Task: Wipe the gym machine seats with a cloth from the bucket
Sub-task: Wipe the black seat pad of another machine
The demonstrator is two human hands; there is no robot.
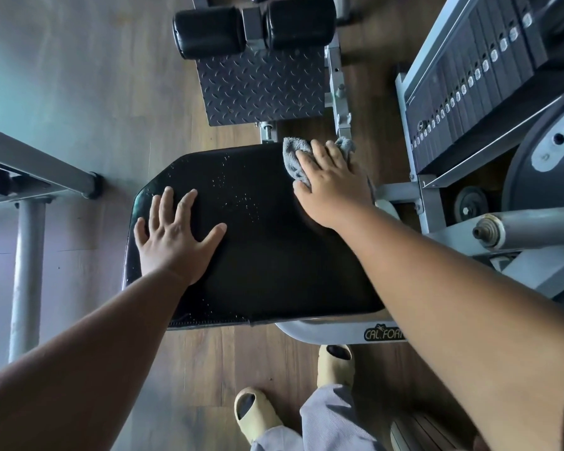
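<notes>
right grip (331, 182) presses a grey cloth (294, 156) flat at the seat's (267, 255) far right corner; left grip (176, 231) released, flat near its left edge.

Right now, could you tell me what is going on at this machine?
A person is wiping the black seat of a gym machine. The right hand presses a grey cloth onto the seat's far right corner, while the left hand rests flat on its left side. Water droplets dot the middle of the seat.
</notes>
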